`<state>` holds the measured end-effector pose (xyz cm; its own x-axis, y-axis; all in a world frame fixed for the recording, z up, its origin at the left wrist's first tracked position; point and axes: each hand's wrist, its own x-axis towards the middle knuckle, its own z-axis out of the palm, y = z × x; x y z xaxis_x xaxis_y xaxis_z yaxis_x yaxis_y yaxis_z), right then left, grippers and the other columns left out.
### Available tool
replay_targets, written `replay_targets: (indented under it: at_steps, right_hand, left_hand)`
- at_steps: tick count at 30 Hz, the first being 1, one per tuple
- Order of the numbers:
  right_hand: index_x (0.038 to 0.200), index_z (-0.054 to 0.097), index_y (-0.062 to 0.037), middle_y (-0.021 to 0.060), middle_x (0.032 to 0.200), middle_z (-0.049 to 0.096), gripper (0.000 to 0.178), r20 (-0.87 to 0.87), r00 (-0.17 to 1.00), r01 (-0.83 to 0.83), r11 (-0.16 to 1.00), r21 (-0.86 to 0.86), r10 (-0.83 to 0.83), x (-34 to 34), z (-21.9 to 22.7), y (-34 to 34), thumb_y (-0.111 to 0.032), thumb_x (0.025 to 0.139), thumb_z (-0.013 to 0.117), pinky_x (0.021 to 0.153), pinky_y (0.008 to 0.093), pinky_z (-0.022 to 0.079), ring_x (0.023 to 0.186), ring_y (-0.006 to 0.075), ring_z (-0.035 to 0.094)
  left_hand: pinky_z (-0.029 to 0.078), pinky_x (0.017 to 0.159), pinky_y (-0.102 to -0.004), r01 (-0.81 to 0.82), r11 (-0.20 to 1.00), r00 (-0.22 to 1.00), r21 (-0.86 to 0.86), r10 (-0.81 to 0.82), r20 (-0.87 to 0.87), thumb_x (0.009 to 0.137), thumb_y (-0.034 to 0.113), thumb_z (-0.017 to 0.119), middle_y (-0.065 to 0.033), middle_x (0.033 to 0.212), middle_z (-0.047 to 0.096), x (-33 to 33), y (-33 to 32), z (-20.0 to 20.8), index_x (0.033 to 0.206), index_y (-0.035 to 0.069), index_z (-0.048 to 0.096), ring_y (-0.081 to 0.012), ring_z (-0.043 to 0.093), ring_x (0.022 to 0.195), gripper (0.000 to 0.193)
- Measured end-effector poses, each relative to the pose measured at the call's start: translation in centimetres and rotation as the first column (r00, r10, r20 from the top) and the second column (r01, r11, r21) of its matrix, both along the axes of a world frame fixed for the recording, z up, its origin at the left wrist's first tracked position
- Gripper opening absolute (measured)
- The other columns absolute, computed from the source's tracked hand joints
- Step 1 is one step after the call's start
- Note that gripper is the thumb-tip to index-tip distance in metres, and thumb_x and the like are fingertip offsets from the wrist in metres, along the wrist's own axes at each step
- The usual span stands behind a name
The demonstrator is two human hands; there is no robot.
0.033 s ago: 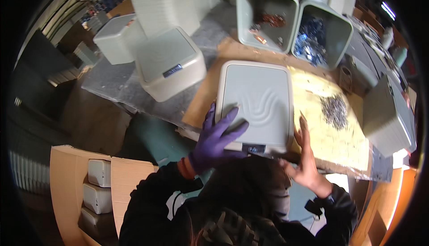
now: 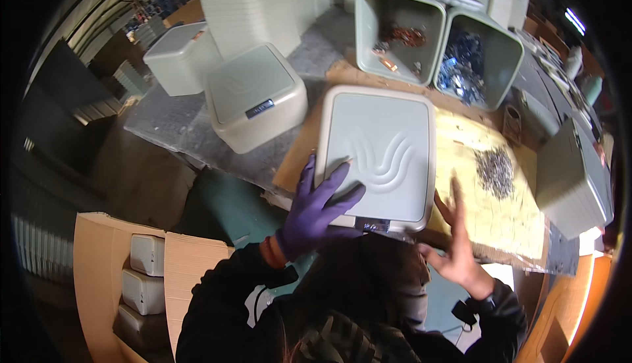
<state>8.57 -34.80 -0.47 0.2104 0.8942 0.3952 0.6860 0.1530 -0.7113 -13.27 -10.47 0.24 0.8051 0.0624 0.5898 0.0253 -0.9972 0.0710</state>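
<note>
Left grip (image 2: 316,213) splayed on our bin (image 2: 382,126), right grip (image 2: 457,261) wide; one tug could slide it off the worktop (image 2: 178,129) front edge.

We see the lidded grey box (image 2: 392,116) looking slightly larger than before, its far edge now nearer the open bin (image 2: 374,14) and its left edge nearer the neighbouring box (image 2: 247,83). Our right hand (image 2: 459,261) has turned a little, its fingertips farther from that lid's right edge. Our view has shifted: the stacked boxes (image 2: 249,24) appear slightly lower and further right
</note>
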Motion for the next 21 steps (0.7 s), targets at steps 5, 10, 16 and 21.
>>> replay_targets:
  at_steps: [5,10,16,21]
  right_hand:
    - [0.164,0.020,-0.0045,0.0214,0.169,0.023,0.094,0.392,0.612,0.509,0.721,0.470,-0.687,12.0,6.0,-7.8,0.003,0.086,0.072,0.127,0.0500,0.018,0.157,0.0372,0.021]
    - [0.150,0.049,-0.0029,0.0288,0.149,0.050,0.064,0.569,-0.418,0.691,0.159,0.705,-0.708,38.9,12.2,-26.6,-0.037,0.099,0.069,0.113,0.0487,0.044,0.137,0.0437,0.050]
    - [0.138,0.060,-0.0030,0.0255,0.134,0.062,0.060,0.670,-0.237,0.968,-0.115,0.222,-0.703,54.7,8.0,-46.4,-0.047,0.097,0.062,0.099,0.0451,0.049,0.118,0.0355,0.061]
    - [0.126,0.071,-0.0070,0.0213,0.119,0.072,0.041,0.558,-0.096,0.957,0.078,0.281,-0.824,54.9,10.1,-46.6,-0.036,0.099,0.059,0.086,0.0409,0.054,0.100,0.0293,0.070]
  left_hand:
    - [0.020,0.123,-0.0681,-0.402,0.915,0.890,0.021,0.386,0.241,0.074,0.054,0.082,-0.0213,0.160,0.040,-4.0,9.5,2.3,0.146,0.017,0.058,-0.0474,0.036,0.148,0.085]
    - [0.048,0.108,-0.0505,-0.491,0.862,0.843,-0.129,0.507,0.182,0.078,0.035,0.089,-0.0294,0.149,0.049,-6.9,20.7,4.1,0.136,0.011,0.067,-0.0487,0.053,0.131,0.068]
    - [0.039,0.114,-0.0560,-0.509,0.855,0.836,-0.100,0.519,0.178,0.085,0.037,0.083,-0.0344,0.155,0.039,-6.7,21.4,4.0,0.143,0.014,0.061,-0.0515,0.041,0.142,0.065]
    - [0.030,0.120,-0.0555,-0.554,0.833,0.735,-0.008,0.494,0.466,0.094,0.026,0.072,-0.0297,0.159,0.036,-4.3,16.0,5.6,0.150,0.011,0.054,-0.0474,0.033,0.149,0.060]
